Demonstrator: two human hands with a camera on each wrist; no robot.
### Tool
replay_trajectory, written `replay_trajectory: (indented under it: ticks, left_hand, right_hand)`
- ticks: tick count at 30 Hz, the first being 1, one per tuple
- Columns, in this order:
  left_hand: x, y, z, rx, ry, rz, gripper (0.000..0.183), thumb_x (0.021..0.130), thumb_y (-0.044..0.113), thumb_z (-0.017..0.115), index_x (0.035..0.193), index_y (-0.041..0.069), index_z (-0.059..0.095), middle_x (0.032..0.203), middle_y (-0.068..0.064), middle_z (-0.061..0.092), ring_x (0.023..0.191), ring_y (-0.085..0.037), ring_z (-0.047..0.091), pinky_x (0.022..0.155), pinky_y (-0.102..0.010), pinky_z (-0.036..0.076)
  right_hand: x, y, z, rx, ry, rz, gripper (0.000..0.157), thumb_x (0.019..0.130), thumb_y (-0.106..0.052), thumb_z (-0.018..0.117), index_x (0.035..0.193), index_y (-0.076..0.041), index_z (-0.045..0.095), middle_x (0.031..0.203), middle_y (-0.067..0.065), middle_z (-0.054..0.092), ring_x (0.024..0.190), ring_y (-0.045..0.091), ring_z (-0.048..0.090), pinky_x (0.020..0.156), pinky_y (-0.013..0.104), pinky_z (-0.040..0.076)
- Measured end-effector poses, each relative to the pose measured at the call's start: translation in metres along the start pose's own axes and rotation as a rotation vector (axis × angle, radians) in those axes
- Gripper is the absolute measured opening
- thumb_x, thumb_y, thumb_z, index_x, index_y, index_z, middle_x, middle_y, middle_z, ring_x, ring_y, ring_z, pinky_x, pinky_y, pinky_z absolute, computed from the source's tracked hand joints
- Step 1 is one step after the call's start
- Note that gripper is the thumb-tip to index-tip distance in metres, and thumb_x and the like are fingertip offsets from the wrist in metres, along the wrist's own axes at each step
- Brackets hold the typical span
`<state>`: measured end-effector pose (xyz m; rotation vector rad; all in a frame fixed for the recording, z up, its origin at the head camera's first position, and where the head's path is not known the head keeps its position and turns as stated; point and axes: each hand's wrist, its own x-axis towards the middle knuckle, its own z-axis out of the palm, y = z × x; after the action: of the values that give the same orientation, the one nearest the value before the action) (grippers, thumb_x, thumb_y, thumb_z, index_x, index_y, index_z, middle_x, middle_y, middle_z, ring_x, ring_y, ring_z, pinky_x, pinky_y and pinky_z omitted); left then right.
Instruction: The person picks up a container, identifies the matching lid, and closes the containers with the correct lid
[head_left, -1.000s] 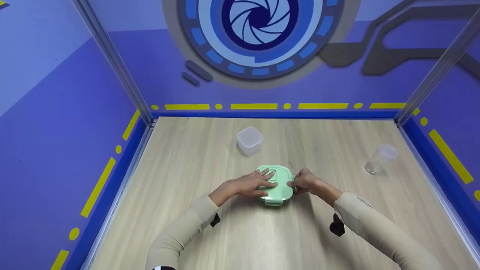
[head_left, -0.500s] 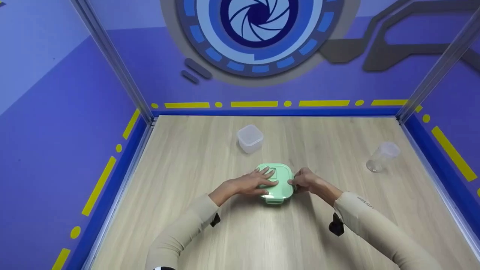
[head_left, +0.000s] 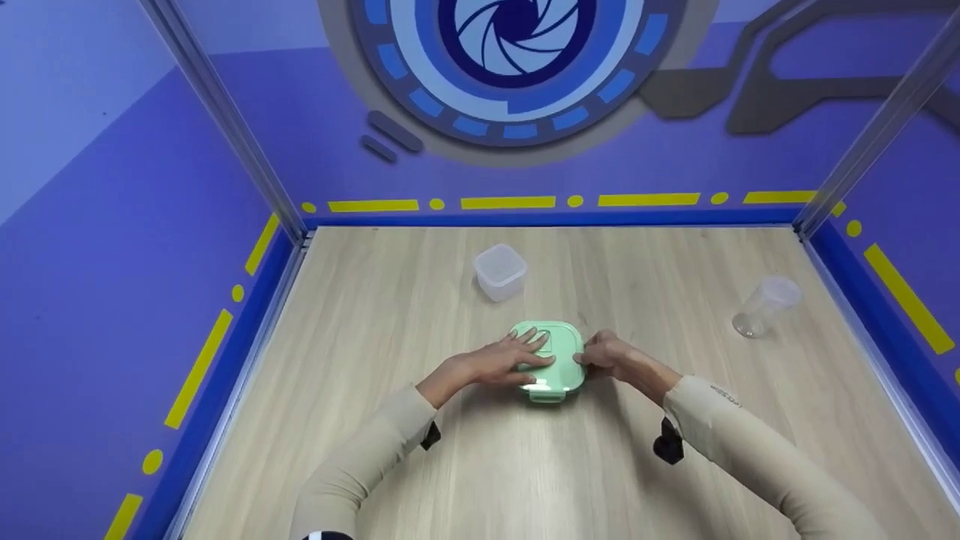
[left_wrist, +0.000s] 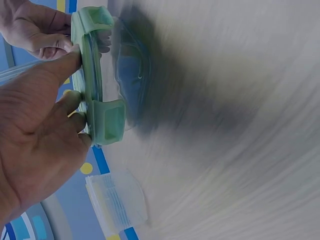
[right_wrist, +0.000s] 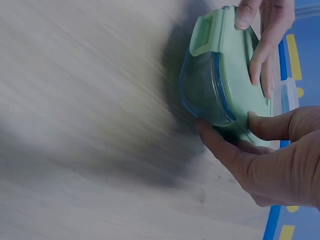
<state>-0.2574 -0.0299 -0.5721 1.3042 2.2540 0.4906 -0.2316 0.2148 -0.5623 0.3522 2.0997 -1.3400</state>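
A glass food container (right_wrist: 201, 82) with a pale green clip-on lid (head_left: 561, 371) sits on the table between both hands. My left hand (head_left: 510, 360) rests on top of the lid with fingers spread. My right hand (head_left: 609, 356) is at the lid's right side. In the right wrist view its thumb lies on the lid's edge and its index finger reaches below the rim, pinching that side. Its fingers hide the right clip. A front clip (head_left: 547, 395) shows in the head view, and a left-side clip (left_wrist: 110, 122) in the left wrist view.
A translucent square plastic tub (head_left: 500, 274) stands behind the food container. Toward the right edge is a clear cup-like vessel (head_left: 766, 306). Blue printed walls (head_left: 480, 176) and metal corner posts (head_left: 225, 120) enclose the wooden table (head_left: 375, 300).
The head view has tilted slightly, so everything shifts up a little in it. Both hands keep the same places on the lid.
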Motion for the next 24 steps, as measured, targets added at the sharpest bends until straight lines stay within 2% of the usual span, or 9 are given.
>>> replay_trajectory:
  ticks: [7, 17, 21, 24]
  left_hand:
    - [-0.002, -0.001, 0.001, 0.001, 0.012, 0.0, 0.052, 0.106, 0.029, 0.055, 0.155, 0.016, 0.044, 0.17, -0.012, 0.018, 0.161, -0.031, 0.008, 0.13, -0.051, 0.008]
    - [-0.002, 0.001, 0.004, 0.006, 0.013, -0.007, 0.052, 0.107, 0.031, 0.052, 0.157, 0.02, 0.041, 0.172, -0.01, 0.015, 0.161, -0.029, 0.006, 0.131, -0.049, 0.007]
    - [-0.002, -0.001, 0.005, 0.02, 0.024, -0.016, 0.053, 0.108, 0.032, 0.051, 0.158, 0.021, 0.04, 0.172, -0.008, 0.015, 0.161, -0.027, 0.007, 0.131, -0.049, 0.007]
    - [-0.002, -0.004, 0.004, 0.026, 0.04, -0.02, 0.053, 0.107, 0.033, 0.051, 0.158, 0.022, 0.04, 0.172, -0.007, 0.016, 0.161, -0.027, 0.007, 0.131, -0.049, 0.007]
  right_hand:
    - [0.003, 0.002, 0.0, 0.024, -0.025, -0.021, 0.028, 0.101, 0.001, 0.056, 0.122, 0.019, 0.057, 0.091, 0.01, 0.067, 0.083, 0.015, 0.067, 0.098, 0.049, 0.057]
    - [0.003, 0.01, -0.005, 0.013, -0.046, -0.051, 0.026, 0.102, -0.004, 0.057, 0.12, 0.015, 0.059, 0.087, 0.005, 0.065, 0.082, 0.013, 0.066, 0.1, 0.048, 0.056]
    - [0.002, 0.013, -0.004, 0.021, -0.032, -0.065, 0.044, 0.103, -0.008, 0.056, 0.135, 0.021, 0.048, 0.101, 0.011, 0.066, 0.091, 0.015, 0.067, 0.103, 0.049, 0.054]
    - [0.001, 0.013, -0.003, 0.031, -0.03, -0.082, 0.053, 0.105, -0.011, 0.055, 0.142, 0.022, 0.039, 0.117, 0.02, 0.067, 0.101, 0.018, 0.068, 0.104, 0.05, 0.053]
